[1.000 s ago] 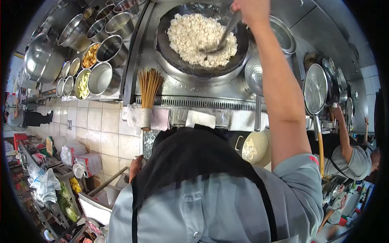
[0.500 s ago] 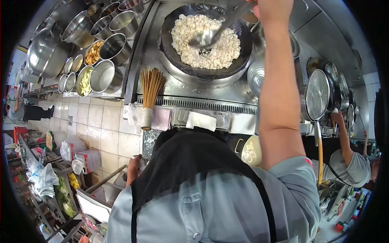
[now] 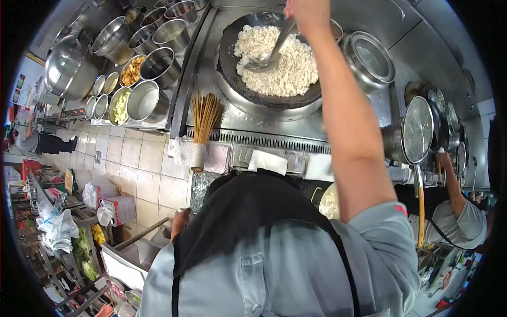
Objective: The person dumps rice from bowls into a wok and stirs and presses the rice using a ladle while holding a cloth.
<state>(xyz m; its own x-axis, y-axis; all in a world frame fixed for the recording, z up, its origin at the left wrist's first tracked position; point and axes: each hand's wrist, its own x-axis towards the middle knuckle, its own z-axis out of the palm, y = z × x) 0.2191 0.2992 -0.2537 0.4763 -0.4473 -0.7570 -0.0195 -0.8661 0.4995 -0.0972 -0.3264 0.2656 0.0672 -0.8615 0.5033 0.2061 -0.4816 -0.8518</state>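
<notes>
Rice (image 3: 290, 68) lies spread in a black wok (image 3: 227, 53) on the steel stove (image 3: 264, 124), top centre. The person's right hand (image 3: 308, 13) grips the handle of a ladle (image 3: 266, 64), its bowl down at the rice. Beside the black apron (image 3: 248, 206), the left hand (image 3: 181, 218) is partly hidden; I cannot tell whether it grasps anything. Nearer the person, left of the wok, is a bristle brush (image 3: 206, 113). Red print on a box (image 3: 119, 210) and a red mark on the right sleeve (image 3: 401, 210) are too small to read.

Pale, loose rice (image 3: 290, 72) fills much of a dark, round wok (image 3: 227, 55); a metal ladle (image 3: 265, 64) slants down, its bowl against the grains.
</notes>
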